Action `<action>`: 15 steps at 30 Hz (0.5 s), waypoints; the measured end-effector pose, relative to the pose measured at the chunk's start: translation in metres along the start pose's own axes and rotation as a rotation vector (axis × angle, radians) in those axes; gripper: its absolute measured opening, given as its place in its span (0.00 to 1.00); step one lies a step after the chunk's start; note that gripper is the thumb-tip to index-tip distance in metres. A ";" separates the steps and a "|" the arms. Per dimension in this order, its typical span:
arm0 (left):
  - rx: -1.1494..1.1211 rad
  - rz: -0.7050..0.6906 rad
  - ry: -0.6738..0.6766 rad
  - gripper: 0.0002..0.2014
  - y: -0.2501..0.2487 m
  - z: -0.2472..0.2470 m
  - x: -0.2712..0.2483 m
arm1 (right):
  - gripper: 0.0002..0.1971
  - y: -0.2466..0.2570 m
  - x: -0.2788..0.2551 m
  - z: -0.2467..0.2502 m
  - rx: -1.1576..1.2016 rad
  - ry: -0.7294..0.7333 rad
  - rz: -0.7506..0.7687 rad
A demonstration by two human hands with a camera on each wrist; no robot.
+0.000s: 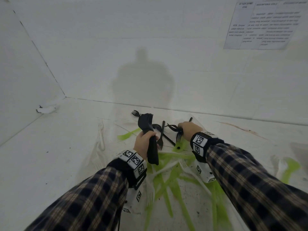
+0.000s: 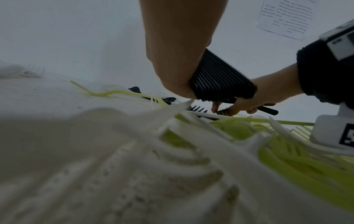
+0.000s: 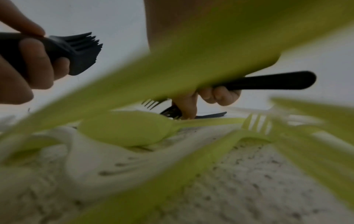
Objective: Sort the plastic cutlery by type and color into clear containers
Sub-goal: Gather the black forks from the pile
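Observation:
My left hand [image 1: 143, 142] grips a thick stack of black forks [image 1: 147, 129] upright, tines up; the stack's ribbed handles [image 2: 220, 77] show in the left wrist view, its tines [image 3: 84, 45] in the right wrist view. My right hand [image 1: 188, 130] reaches into the loose black cutlery and holds black forks [image 1: 179, 135], one black handle [image 3: 268, 81] sticking out of the fist. More loose black forks [image 1: 160, 139] lie between my hands. Green and white cutlery [image 1: 168, 165] lies in a heap below my wrists.
White forks [image 1: 100, 134] lie left of the pile, green pieces [image 1: 290, 169] at the far right beside a faint clear container [image 1: 300, 152]. White walls close the surface in behind and on the left. A printed sheet [image 1: 261, 24] hangs on the wall at upper right.

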State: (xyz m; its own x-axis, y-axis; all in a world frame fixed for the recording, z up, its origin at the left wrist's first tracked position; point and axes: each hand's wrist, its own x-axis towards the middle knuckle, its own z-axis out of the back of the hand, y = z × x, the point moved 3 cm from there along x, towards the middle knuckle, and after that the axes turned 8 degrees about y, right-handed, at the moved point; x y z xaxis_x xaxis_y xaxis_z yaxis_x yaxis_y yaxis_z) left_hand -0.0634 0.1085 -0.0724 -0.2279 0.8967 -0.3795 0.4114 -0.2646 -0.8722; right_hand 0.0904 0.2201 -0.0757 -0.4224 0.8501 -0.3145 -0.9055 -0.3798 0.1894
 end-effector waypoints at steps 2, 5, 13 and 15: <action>-0.020 0.016 0.000 0.08 0.001 0.002 0.001 | 0.11 0.001 -0.002 0.002 0.049 -0.024 0.002; -0.042 0.027 0.008 0.09 0.003 0.004 0.001 | 0.12 0.004 -0.010 0.014 0.203 -0.182 -0.019; -0.031 0.009 0.018 0.09 0.003 0.004 -0.008 | 0.18 0.032 -0.014 0.030 0.706 -0.304 0.006; -0.019 0.007 0.025 0.08 0.003 0.006 -0.011 | 0.19 0.038 -0.015 0.026 0.704 -0.239 0.002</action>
State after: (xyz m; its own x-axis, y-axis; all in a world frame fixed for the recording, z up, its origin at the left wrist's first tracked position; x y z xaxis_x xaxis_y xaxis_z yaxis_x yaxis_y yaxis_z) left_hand -0.0652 0.0958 -0.0723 -0.2030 0.9034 -0.3778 0.4293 -0.2647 -0.8635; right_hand 0.0634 0.2020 -0.0397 -0.3305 0.9365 -0.1174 -0.6302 -0.1264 0.7661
